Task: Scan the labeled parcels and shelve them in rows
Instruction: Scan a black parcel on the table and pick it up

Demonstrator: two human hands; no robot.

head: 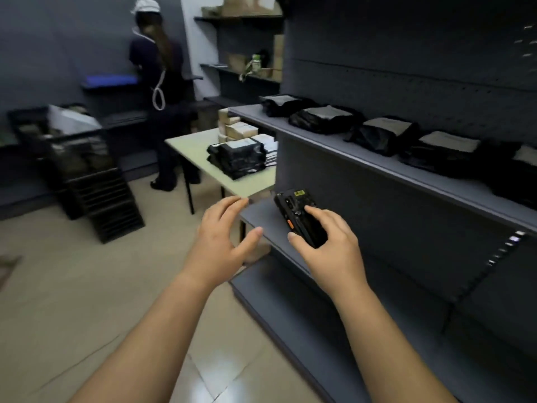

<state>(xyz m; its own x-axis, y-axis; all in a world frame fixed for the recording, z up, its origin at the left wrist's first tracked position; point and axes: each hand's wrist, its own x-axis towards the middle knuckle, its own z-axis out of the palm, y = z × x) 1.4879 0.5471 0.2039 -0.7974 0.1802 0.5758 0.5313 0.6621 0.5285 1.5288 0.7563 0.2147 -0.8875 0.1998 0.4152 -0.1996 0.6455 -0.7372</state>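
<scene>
Head view. The right hand (328, 245) grips a black handheld scanner (293, 205), thumb on its left edge and index finger curled over its top. It is held just above the middle shelf (261, 219); whether the two touch cannot be told. The scanner carries one orange side button (289, 223) and one yellow sticker (298, 193), whose print is illegible.

The left hand (220, 237) hovers beside it holding nothing, fingers straight and spread apart.

On the upper shelf (334, 141) five black parcels (325, 119) lie in a single row, each with one pale label facing up — text too blurred to read.

On the table (186, 144) beyond sit one stack of black parcels (236, 159) and several cardboard boxes (238, 129). A second person (158, 68) stands at the far shelving, back turned.
</scene>
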